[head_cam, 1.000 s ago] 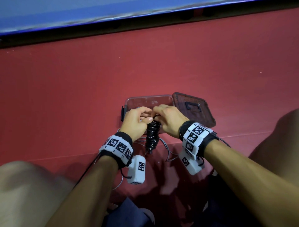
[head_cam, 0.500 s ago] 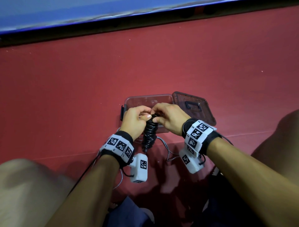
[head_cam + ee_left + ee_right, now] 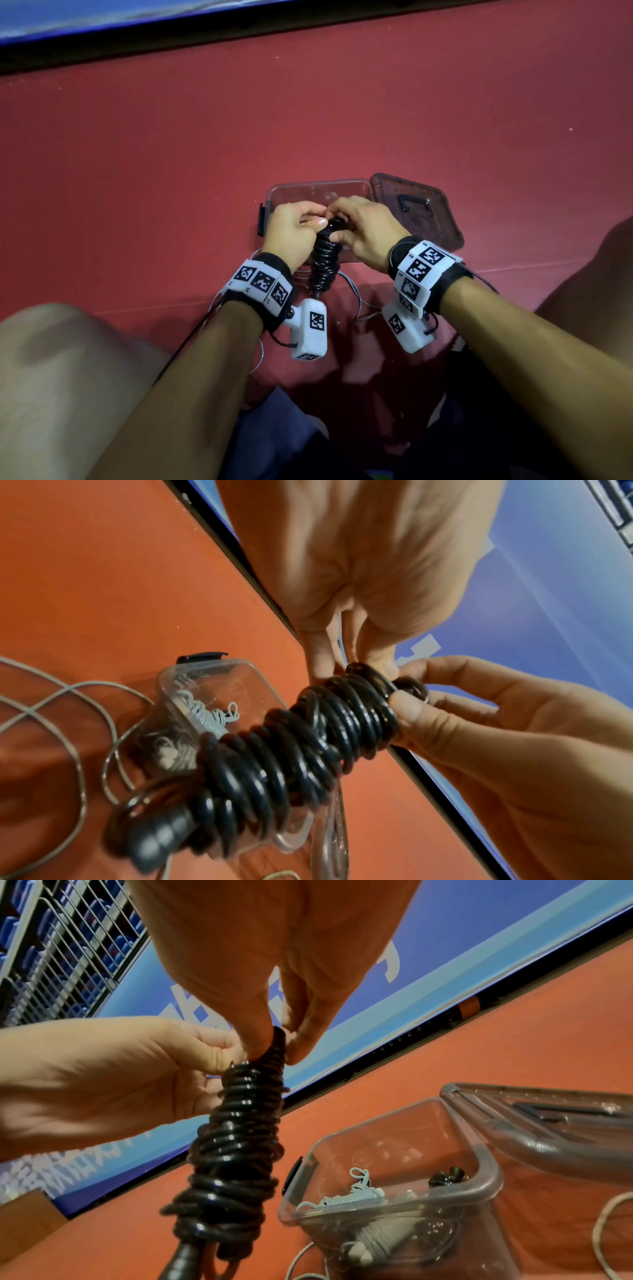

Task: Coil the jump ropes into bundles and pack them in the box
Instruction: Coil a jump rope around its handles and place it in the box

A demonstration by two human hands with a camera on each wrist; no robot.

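Observation:
A black jump rope, wound into a tight bundle, hangs over the near edge of a clear plastic box. My left hand and right hand both pinch the bundle's top end. The left wrist view shows my left fingertips and right thumb on the bundle's last turns. In the right wrist view the bundle dangles with its handle at the bottom. A grey coiled rope and a black piece lie inside the box.
The box's lid lies against its right side on the red floor. A loose grey rope sprawls on the floor under my wrists. My knees flank the spot, and a blue board runs along the far edge.
Both hands have kept hold of the bundle's top end and shifted slightly. The bundle's lower end has swung a little to the left.

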